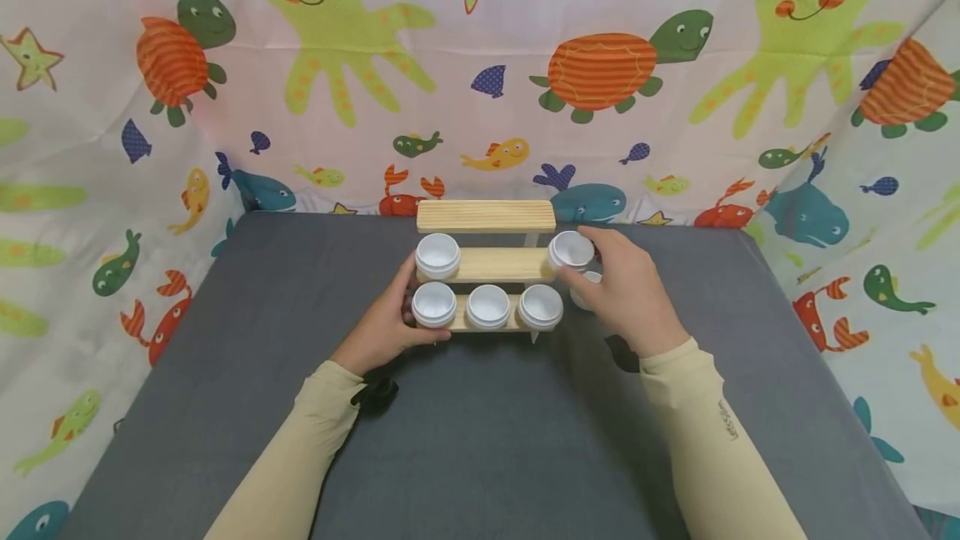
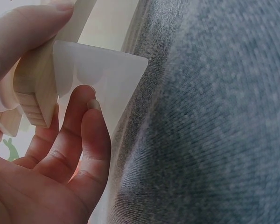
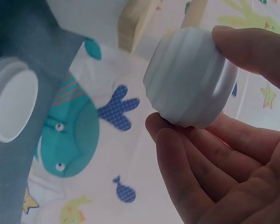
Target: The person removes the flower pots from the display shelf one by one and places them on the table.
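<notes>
A small three-step wooden rack [image 1: 486,216] with translucent side supports [image 2: 100,70] stands on the grey cloth. My left hand [image 1: 385,322] grips its left end, thumb on the lower step and fingers against the support. My right hand [image 1: 632,297] pinches a round white ribbed cup [image 3: 189,77] between thumb and fingers, at the right end of the middle step; whether the cup touches the wood, I cannot tell. Another white cup [image 1: 437,256] stands at that step's left end. Several white cups [image 1: 488,307] line the lowest step. The top step bears nothing.
One more white cup [image 3: 18,105] sits on the grey cloth right of the rack, partly hidden by my right hand in the head view. Behind the grey surface [image 1: 480,440] hangs a curtain [image 1: 480,48] printed with sea animals, which also runs along both sides.
</notes>
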Demonstrator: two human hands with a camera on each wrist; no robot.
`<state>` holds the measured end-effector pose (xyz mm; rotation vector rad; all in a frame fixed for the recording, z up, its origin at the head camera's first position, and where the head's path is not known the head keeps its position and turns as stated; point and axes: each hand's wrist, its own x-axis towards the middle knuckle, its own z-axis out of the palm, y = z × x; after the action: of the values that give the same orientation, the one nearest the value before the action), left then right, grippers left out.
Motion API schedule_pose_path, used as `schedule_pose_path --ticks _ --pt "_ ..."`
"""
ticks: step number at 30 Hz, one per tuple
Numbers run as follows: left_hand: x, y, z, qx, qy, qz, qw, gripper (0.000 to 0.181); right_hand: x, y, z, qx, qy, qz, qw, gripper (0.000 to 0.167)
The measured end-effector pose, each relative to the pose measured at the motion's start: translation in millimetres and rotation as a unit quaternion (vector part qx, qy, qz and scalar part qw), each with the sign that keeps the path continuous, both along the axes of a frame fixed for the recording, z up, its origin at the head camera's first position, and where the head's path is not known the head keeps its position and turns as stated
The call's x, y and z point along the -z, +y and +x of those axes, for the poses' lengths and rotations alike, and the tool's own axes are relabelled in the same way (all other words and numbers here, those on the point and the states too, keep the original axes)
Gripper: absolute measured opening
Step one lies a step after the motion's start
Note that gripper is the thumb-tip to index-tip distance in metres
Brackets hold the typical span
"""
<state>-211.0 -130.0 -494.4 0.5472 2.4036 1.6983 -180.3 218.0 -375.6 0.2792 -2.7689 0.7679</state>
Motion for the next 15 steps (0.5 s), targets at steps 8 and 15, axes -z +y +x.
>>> schedule_pose_path --ticks 8,15 --pt "1.3 -1.5 0.4 -0.004 0.007 -0.011 0.9999 0.139 9.8 19 6.6 0.041 -0.023 -0.005 0.9989 0.065" --pt "2.7 -0.8 1.9 -0.001 0.009 -0.006 0.9999 0.139 24.6 36 11.0 0.059 -0.030 -0.020 0.9976 0.063"
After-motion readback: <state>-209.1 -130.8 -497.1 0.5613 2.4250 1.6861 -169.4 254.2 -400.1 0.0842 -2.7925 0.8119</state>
